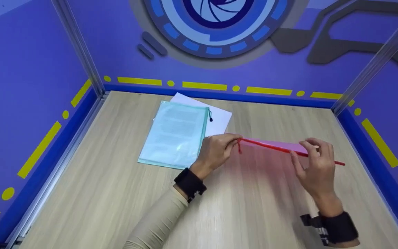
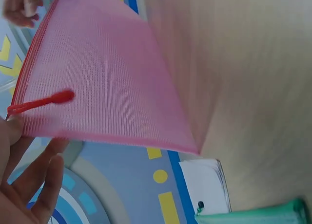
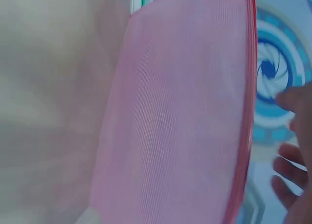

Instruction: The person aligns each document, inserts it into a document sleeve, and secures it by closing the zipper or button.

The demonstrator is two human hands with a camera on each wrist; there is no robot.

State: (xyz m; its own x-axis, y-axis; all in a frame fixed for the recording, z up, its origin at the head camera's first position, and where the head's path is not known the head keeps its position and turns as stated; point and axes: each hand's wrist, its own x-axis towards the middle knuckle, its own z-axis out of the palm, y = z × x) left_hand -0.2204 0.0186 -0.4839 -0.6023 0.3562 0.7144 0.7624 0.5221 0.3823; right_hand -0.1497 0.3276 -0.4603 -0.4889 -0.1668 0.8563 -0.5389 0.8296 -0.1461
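Pink mesh pouch [image 1: 275, 147] hung above the worktop [image 1: 116, 193] a little right of the frame's centre in the head view, held up by both hands along its red zipper edge [image 1: 271, 147]. The left hand [image 1: 218, 150] pinched the left end of that edge, at the spot where the red zipper pull [image 1: 239, 148] dangled; in the left wrist view the pull [image 2: 41, 102] lay against the mesh just above the thumb, while the other fingers [image 2: 41, 185] stretched loosely below the pouch [image 2: 112, 83]. The right hand [image 1: 314, 166] gripped the zipper edge nearer its right end, thumb in front and fingers curled over the top. In the right wrist view the mesh [image 3: 180, 117] filled the middle of the frame, its red edge [image 3: 248, 87] running down the right side, with the fingertips [image 3: 287, 170] at the lower right.

A teal zip pouch [image 1: 176, 135] with printed sheets inside lay flat on the worktop to the left of the left hand, resting on a white sheet of paper [image 1: 219, 119] that stuck out at its upper right. Blue walls with yellow dashes enclosed the worktop.
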